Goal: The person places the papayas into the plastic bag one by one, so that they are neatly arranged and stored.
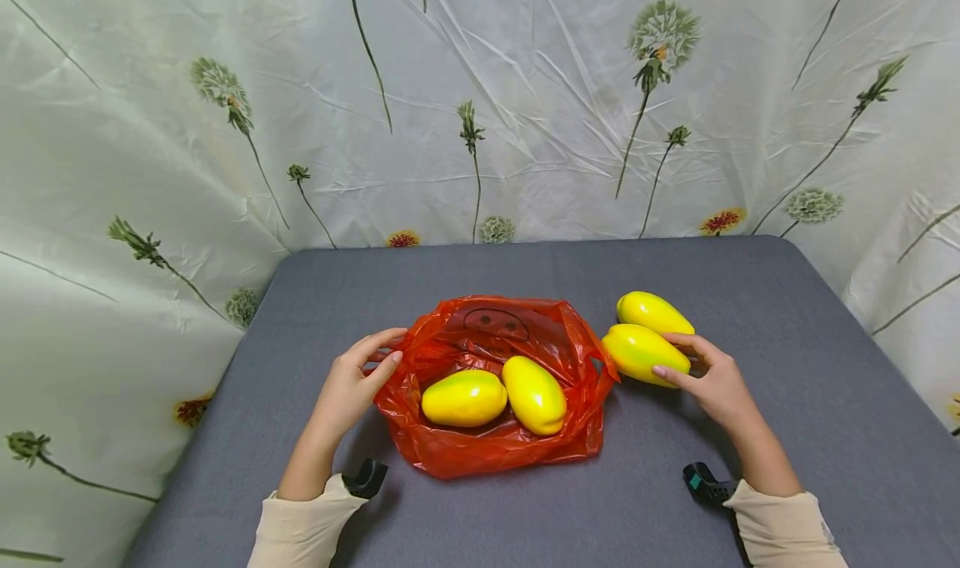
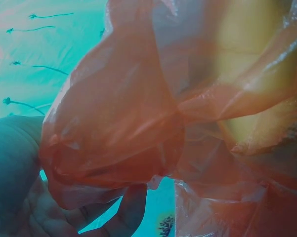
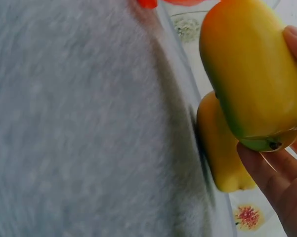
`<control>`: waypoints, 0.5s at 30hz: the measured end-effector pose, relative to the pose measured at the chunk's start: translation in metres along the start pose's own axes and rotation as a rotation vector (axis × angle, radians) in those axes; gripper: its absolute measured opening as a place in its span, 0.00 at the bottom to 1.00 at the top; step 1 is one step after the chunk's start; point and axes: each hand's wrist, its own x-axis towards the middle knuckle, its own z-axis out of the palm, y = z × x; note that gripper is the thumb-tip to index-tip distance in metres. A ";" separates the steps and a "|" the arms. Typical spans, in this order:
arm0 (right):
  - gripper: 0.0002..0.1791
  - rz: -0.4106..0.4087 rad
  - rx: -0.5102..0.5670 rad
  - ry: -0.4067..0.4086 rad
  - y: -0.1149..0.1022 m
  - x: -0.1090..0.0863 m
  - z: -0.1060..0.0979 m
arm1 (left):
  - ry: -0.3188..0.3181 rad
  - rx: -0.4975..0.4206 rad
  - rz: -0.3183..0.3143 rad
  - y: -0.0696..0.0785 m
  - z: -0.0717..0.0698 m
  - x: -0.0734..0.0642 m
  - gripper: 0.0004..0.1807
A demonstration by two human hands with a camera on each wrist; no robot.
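A red plastic bag stands with its mouth wide, two yellow papayas inside it. At the bag's left rim, my left hand holds the thin plastic between thumb and fingers; the left wrist view shows the bag's film in front of the fingers. My right hand grips another yellow papaya by its right end, thumb on the near side and fingers on the far side. That papaya's left end is by the bag's right rim. Behind it lies one more papaya on the table.
The table has a grey cloth cover and rounded far corners. Behind and beside it hangs a pale curtain printed with dandelions. Black wrist devices sit at both sleeve cuffs.
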 end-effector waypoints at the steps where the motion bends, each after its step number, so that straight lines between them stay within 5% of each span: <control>1: 0.25 -0.002 0.013 0.014 -0.002 0.000 0.000 | 0.000 0.001 0.001 0.000 0.000 0.000 0.17; 15: 0.27 -0.037 0.059 0.079 -0.041 0.004 0.002 | 0.002 0.012 0.000 -0.002 0.000 0.000 0.17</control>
